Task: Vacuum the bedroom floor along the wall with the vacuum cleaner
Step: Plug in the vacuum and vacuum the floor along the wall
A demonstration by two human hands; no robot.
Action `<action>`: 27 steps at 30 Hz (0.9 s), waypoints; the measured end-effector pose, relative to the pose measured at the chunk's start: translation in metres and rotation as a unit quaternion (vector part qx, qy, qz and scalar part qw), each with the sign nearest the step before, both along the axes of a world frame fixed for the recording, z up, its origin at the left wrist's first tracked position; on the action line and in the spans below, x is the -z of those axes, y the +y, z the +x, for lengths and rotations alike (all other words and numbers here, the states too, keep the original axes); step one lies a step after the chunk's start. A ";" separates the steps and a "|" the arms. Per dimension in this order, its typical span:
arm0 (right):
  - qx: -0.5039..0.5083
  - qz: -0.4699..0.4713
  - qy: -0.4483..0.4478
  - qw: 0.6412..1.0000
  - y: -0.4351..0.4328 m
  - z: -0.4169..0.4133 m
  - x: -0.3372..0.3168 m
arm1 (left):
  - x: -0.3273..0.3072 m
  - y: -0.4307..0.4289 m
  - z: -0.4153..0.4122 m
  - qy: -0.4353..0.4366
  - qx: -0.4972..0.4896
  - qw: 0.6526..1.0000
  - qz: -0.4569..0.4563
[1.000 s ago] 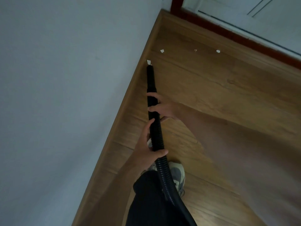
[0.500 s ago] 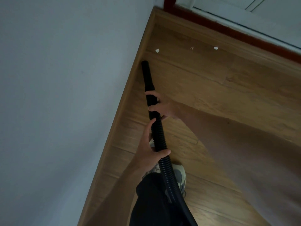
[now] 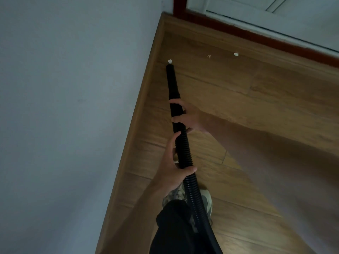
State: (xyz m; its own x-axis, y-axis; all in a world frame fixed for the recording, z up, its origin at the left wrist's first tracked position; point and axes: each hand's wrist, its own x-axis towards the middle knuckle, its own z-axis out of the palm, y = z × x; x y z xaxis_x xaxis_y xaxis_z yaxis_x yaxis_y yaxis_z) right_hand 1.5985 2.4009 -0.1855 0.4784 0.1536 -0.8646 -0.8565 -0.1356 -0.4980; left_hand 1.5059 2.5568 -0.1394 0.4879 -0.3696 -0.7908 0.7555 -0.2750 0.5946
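Observation:
A black vacuum hose [image 3: 183,149] with a smooth nozzle tube [image 3: 171,81] points along the wooden floor [image 3: 238,99] beside the wall [image 3: 73,107]. My right hand [image 3: 189,118] grips the tube where it meets the ribbed hose. Lower down, my left hand [image 3: 172,173] grips the ribbed part. The nozzle tip sits just short of a small white paper scrap [image 3: 170,61] near the skirting board. Two more white scraps [image 3: 236,54] lie farther right.
A wooden skirting board [image 3: 139,114] runs along the pale wall on the left. A red-brown door frame [image 3: 256,36] and white door close the far end. My shoe [image 3: 207,200] and dark trouser leg [image 3: 172,228] are at the bottom.
The scrap at the nozzle tip a second ago is gone. The nozzle has moved forward along the wall and now reaches the following scrap.

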 end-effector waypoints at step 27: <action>0.098 -0.048 0.004 0.994 -0.055 -0.005 0.001 | -0.001 -0.042 0.036 -0.005 0.120 0.993 -0.008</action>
